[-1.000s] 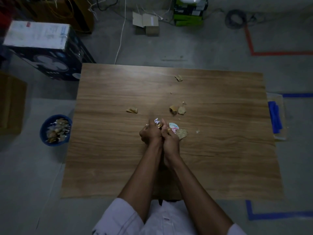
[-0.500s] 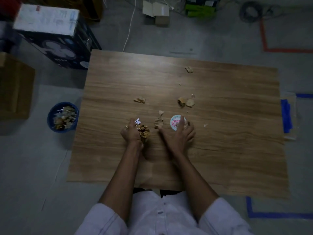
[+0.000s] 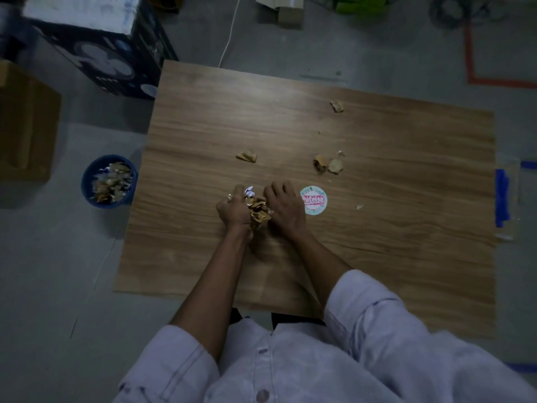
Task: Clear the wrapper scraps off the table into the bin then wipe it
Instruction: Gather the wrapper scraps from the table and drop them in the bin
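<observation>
Works over the desk (image 3: 377,228), bin (image 3: 84,184) on the floor well left of the left hand (image 3: 234,209), the nearer one. Clutches a crumpled wad of scraps (image 3: 258,213) in that hand; sets the right hand (image 3: 286,207) against it, fingers bent, grip unclear. Leaves a round label (image 3: 313,200) just right of the right hand, loose scraps (image 3: 247,156) beyond both

Bin (image 3: 109,181) left of table (image 3: 377,242)
</observation>
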### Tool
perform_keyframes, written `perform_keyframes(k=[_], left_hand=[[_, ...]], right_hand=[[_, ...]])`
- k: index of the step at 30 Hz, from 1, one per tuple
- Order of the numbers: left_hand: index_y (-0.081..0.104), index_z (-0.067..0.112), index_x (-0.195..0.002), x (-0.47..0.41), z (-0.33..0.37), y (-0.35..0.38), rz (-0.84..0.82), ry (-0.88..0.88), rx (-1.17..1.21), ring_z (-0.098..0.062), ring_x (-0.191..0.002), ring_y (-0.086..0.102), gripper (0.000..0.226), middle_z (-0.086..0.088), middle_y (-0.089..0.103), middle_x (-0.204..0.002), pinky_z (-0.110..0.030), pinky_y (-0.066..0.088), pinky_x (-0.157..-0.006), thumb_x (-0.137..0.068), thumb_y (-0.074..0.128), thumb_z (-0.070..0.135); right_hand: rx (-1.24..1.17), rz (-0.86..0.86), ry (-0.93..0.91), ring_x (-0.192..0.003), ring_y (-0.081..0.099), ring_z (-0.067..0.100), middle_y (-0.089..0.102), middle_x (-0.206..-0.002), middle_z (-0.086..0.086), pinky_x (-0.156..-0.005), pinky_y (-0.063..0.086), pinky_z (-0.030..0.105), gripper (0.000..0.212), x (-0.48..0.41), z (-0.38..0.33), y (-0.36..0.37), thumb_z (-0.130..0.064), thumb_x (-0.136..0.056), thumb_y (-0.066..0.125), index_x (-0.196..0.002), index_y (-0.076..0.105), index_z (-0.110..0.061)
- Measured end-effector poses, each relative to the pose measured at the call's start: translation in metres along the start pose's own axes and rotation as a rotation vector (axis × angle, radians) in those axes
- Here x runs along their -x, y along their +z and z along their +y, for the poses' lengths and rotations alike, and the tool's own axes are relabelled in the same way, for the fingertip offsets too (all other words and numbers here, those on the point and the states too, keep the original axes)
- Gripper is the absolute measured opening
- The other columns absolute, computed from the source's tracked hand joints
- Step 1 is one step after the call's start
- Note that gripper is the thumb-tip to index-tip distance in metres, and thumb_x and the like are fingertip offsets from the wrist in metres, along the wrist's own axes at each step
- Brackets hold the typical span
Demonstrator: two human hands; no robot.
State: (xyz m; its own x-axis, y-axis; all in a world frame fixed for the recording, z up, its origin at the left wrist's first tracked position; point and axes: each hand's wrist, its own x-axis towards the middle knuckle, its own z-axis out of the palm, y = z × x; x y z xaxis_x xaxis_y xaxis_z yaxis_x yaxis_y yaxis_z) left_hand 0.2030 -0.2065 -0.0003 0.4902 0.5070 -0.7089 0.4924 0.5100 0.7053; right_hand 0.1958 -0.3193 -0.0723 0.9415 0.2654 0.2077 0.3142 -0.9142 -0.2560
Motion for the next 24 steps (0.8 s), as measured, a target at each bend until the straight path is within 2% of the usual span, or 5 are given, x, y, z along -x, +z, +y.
perform_keyframes(k=[6,9,13,18,24], left_hand=[[0.072,0.015,-0.06,0.006,-0.001,0.007,-0.046,0.089,-0.157,-0.005,-0.043,0.053,0.03,0.009,0.063,-0.048,-0.027,0.042,-0.053,-0.088,0.064,0.006],[0.076,0.016,-0.063,0.001,0.006,0.013,-0.02,0.205,-0.306,-0.01,-0.051,0.059,0.025,0.004,0.066,-0.052,-0.032,0.046,-0.059,-0.086,0.064,0.016],[0.077,0.009,-0.079,-0.013,0.022,0.014,0.143,0.594,-0.898,-0.036,-0.077,0.064,0.038,-0.016,0.071,-0.08,-0.035,0.04,-0.064,-0.082,0.059,0.042],[0.078,0.02,-0.096,-0.034,0.036,0.027,0.095,0.862,-1.133,-0.041,-0.093,0.066,0.026,-0.014,0.073,-0.096,-0.04,0.049,-0.072,-0.091,0.063,0.04],[0.031,0.032,-0.158,-0.043,0.041,0.051,-0.106,0.863,-1.528,-0.042,-0.102,0.067,0.07,-0.016,0.07,-0.11,-0.044,0.05,-0.085,-0.096,0.05,0.059]], right_hand=[[0.129,0.453,0.749,-0.091,0.052,0.039,0.06,-0.1,0.023,-0.082,0.036,0.047,0.027,-0.019,0.053,-0.031,-0.034,-0.101,0.048,-0.097,0.055,-0.009],[0.032,0.464,0.943,-0.104,0.049,0.039,0.056,-0.116,0.023,-0.087,0.042,0.048,0.037,-0.039,0.078,-0.032,-0.046,-0.098,0.054,-0.106,0.058,-0.01],[0.141,0.165,0.844,-0.127,0.045,0.041,0.052,-0.141,0.019,-0.102,0.038,0.049,0.055,-0.047,0.079,-0.005,-0.061,-0.092,0.055,-0.127,0.059,-0.019],[0.167,0.046,0.548,-0.095,0.045,0.034,0.056,-0.11,0.017,-0.079,0.039,0.044,0.02,-0.034,0.07,-0.008,-0.023,-0.096,0.047,-0.108,0.058,-0.012],[0.048,0.055,0.302,-0.066,0.06,0.035,0.063,-0.08,0.013,-0.054,0.036,0.034,0.039,-0.027,0.071,-0.023,-0.043,-0.094,0.038,-0.088,0.059,-0.011]])
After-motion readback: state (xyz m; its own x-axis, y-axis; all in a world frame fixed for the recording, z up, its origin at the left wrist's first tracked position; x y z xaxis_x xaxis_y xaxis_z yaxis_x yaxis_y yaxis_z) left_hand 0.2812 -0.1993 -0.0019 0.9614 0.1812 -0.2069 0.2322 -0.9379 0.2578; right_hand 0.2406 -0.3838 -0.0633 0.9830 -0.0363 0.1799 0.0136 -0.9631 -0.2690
